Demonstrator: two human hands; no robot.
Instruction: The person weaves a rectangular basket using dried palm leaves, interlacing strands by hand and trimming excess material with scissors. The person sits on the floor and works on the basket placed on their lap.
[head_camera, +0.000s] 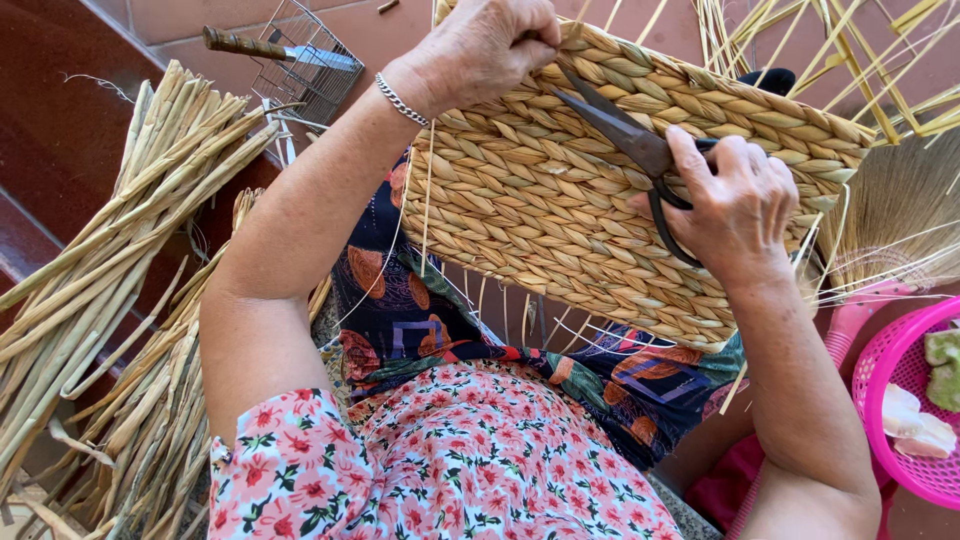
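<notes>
On lap, woven basket (560, 200), right hand (735, 205), scissors (625, 140)

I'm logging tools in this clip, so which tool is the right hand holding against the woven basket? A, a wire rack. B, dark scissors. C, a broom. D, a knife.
B: the right hand grips the handles of dark scissors, blades lying across the basket, while the left hand holds its rim.

Bright even daylight, soft shadows, sharp focus throughout.
</notes>
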